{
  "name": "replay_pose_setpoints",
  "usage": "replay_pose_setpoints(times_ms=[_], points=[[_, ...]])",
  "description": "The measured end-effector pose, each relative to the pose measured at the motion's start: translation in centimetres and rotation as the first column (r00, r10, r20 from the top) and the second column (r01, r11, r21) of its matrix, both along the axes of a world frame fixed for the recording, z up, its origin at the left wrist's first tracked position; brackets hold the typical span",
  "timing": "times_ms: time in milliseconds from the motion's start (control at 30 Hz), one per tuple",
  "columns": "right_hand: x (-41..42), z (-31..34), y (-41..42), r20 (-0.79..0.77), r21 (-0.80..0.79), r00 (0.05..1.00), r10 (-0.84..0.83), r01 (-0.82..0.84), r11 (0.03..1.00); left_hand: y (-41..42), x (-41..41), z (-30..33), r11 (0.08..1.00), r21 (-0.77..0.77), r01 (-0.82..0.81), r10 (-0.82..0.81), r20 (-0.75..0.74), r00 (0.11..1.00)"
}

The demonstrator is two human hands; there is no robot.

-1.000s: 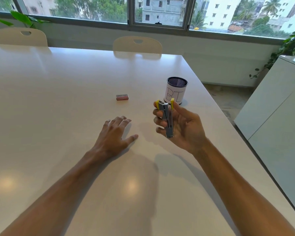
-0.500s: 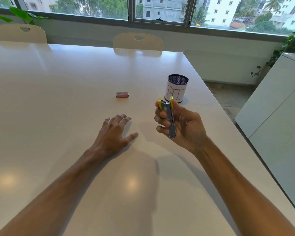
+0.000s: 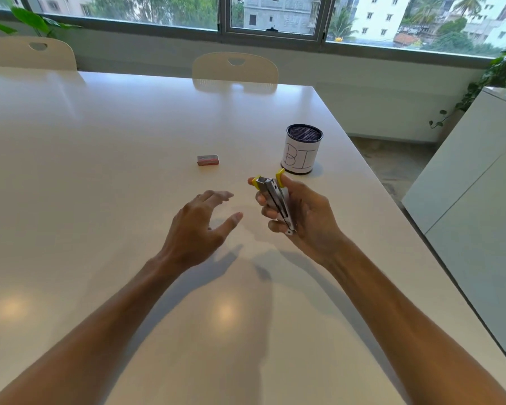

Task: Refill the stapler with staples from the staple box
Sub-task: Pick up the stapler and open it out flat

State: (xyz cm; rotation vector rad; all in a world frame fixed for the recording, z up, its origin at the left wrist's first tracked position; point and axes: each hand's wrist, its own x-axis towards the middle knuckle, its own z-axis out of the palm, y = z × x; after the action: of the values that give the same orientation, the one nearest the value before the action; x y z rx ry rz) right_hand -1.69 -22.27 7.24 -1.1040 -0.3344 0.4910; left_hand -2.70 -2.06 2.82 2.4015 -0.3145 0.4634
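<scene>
Head view, single frame.

Stapler [image 3: 275, 204]: small, metal body with yellow ends, held up off the worktop [image 3: 100, 171] in the right hand [image 3: 301, 217]. Fingers [image 3: 265, 200] curled round its left side, thumb on the far yellow tip; a firm grasp. The two yellow ends stand apart at the top, so the body looks hinged open; whether the staple channel is exposed or loaded cannot be told.

Left hand [image 3: 199, 226]: raised just above the worktop, fingers spread and loosely curved, holding nothing, thumb pointing toward the stapler but apart from it.

Staple box [image 3: 207, 160]: small, reddish, lying flat on the worktop beyond the left hand, well apart from both hands. It appears closed and untouched.

Mesh pen cup [image 3: 303, 149]: upright with a white paper wrap, just beyond the right hand.

Progress, judged: early. Stapler in hand and seemingly opened; box not fetched or opened, no strip drawn, nothing loaded, stapler not closed.
</scene>
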Motion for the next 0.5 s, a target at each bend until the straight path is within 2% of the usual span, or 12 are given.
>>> replay_pose_setpoints(times_ms=[133, 300, 500], points=[[-0.1, -0.5, 0.6, 0.015, -0.016, 0.997, -0.073, 0.073, 0.997, -1.3, -1.1, 1.3, 0.967, -0.225, 0.121, -0.114, 0.044, 0.993], [-0.5, -0.7, 1.3, 0.048, -0.034, 0.994, -0.095, 0.097, 0.995, -2.0, -1.8, 2.0, 0.914, -0.378, 0.146, -0.132, 0.063, 0.989], [-0.7, -1.2, 1.8, 0.078, -0.126, 0.990, -0.114, 0.123, 0.984, -2.4, -2.0, 2.1, 0.792, -0.584, 0.176, -0.176, 0.057, 0.983]])
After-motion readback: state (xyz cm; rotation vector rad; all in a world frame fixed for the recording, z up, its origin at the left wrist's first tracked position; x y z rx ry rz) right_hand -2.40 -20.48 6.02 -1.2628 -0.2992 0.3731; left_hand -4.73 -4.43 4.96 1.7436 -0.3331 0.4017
